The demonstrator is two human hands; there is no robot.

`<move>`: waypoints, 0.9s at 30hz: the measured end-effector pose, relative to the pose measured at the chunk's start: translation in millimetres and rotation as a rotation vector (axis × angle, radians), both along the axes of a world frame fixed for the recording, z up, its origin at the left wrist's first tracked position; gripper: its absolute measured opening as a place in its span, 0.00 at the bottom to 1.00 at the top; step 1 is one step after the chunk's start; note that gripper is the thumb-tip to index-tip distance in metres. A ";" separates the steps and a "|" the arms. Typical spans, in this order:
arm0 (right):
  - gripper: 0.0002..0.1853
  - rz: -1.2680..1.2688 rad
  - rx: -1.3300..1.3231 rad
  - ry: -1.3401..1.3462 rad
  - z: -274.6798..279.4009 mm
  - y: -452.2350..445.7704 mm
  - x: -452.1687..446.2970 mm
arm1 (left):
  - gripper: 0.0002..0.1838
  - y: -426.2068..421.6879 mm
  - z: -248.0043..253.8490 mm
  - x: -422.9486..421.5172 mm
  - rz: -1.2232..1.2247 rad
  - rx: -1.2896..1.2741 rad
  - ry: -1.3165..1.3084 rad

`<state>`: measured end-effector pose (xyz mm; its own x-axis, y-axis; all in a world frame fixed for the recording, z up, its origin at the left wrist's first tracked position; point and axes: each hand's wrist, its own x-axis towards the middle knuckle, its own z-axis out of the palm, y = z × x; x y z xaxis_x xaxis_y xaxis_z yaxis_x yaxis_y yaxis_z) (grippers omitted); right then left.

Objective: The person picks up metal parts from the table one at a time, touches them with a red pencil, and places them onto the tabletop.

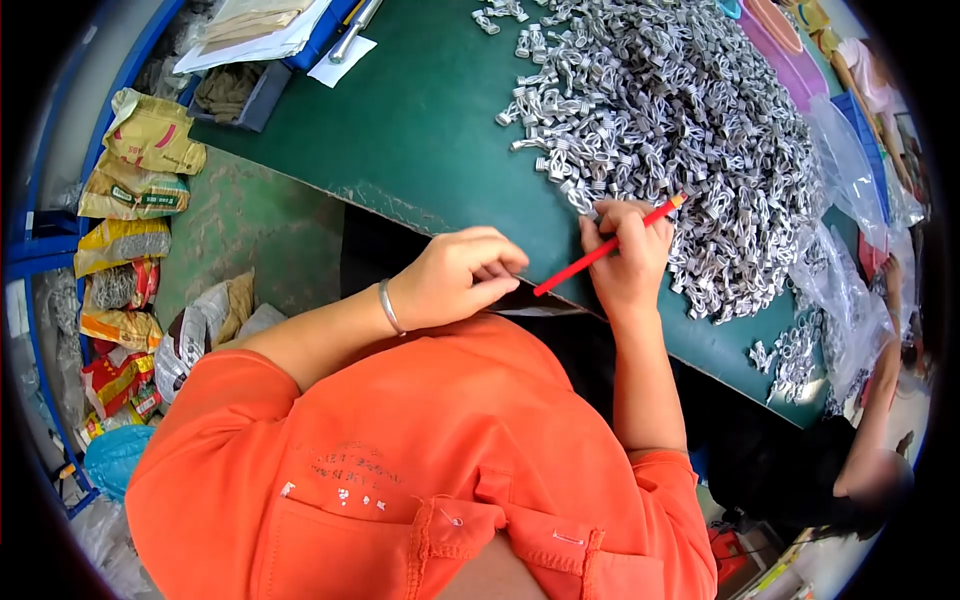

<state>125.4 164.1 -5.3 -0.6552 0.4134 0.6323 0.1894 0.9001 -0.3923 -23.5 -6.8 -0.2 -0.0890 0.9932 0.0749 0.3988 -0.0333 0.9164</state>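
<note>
My right hand [628, 262] is closed around a long red stick [570, 271], which looks like a pencil or marker with an orange end. Its fingertips reach the near edge of a big heap of small grey looped clips [690, 120]; whether they also touch a clip is unclear. My left hand [462, 272], with a metal bangle [390, 306] on the wrist, hovers by the table's front edge. Its fingers are loosely curled, with a gap between thumb and forefinger and nothing visible between them. The red stick's lower end points toward it.
The green table [400, 130] carries a grey bin [240, 95] and papers [255, 30] at its left end. Plastic bags [850, 290] and a smaller clip pile [795, 355] lie right. Another person's arm [882, 410] reaches there. Sacks [140, 190] line the left.
</note>
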 end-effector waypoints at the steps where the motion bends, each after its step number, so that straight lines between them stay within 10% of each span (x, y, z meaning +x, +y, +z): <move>1: 0.17 0.035 -0.128 0.043 -2.4 -3.6 4.3 | 0.15 3.2 -3.0 2.0 0.100 -0.040 -0.190; 6: 0.17 0.161 -0.532 0.182 4.3 -31.7 13.8 | 0.19 19.4 3.5 5.4 0.213 -0.069 -0.773; 13: 0.17 0.249 -0.789 0.360 -2.5 -43.1 22.2 | 0.11 24.3 3.4 1.4 0.112 0.227 -0.337; 20: 0.19 0.229 -0.840 0.572 3.0 -54.9 17.7 | 0.10 21.6 5.1 12.8 0.167 0.206 -0.582; 27: 0.16 0.293 -0.552 0.274 9.0 -34.5 36.2 | 0.08 1.8 10.2 0.2 -0.016 0.193 -0.060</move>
